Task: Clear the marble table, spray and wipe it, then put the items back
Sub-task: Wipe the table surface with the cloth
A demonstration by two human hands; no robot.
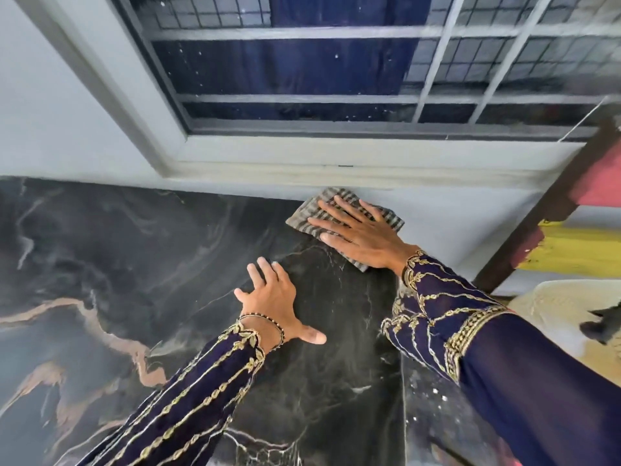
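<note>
The black marble table (pixel 322 381) with pale veins fills the lower middle of the view. A striped grey-brown cloth (pixel 314 206) lies at its far end against the white wall. My right hand (pixel 359 233) presses flat on the cloth with fingers spread. My left hand (pixel 275 301) rests flat on the bare marble nearer to me, fingers apart, holding nothing. Both arms wear dark blue sleeves with gold embroidery.
A dark marbled floor (pixel 84 280) with orange veins lies to the left. The white wall and a barred window (pixel 336 79) stand just behind the table. A brown wooden frame (pixel 544 210) with pink and yellow cloth leans at the right, above a pale mat (pixel 551 307).
</note>
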